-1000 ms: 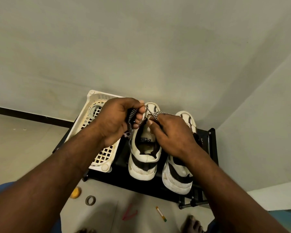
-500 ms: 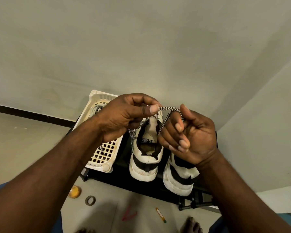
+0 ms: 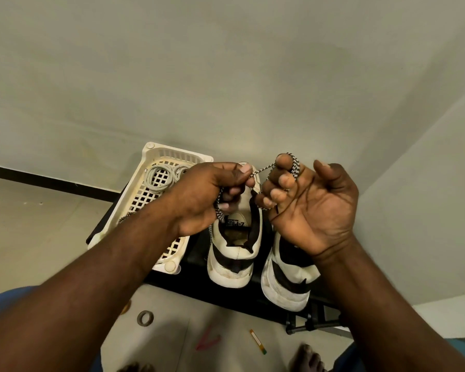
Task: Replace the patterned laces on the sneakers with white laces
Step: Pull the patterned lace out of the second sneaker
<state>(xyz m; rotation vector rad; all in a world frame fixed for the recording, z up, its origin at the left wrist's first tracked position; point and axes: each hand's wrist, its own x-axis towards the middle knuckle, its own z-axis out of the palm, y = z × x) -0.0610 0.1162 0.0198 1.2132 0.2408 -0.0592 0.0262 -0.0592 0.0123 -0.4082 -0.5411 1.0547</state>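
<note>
Two white sneakers with black stripes stand side by side on a low black rack point(image 3: 226, 291), heels toward me: the left sneaker point(image 3: 232, 253) and the right sneaker point(image 3: 287, 280). A black-and-white patterned lace point(image 3: 263, 169) stretches between my hands above the left sneaker. My left hand point(image 3: 207, 194) pinches one part of it, and a loose end hangs below that hand. My right hand point(image 3: 312, 205), palm toward me, has the lace looped over its index finger. Coiled white laces point(image 3: 160, 175) lie in a cream plastic basket point(image 3: 134, 200) left of the sneakers.
The rack stands against a plain wall in a corner. On the floor in front lie a roll of tape point(image 3: 145, 318), a pink clip point(image 3: 208, 342), a small marker point(image 3: 258, 345) and a yellow object partly hidden by my left arm. My bare foot point(image 3: 306, 357) shows at the bottom.
My right hand has turned palm-up and lifted, drawing the patterned lace up over its index finger. My left hand has dropped slightly and keeps its pinch on the lace.
</note>
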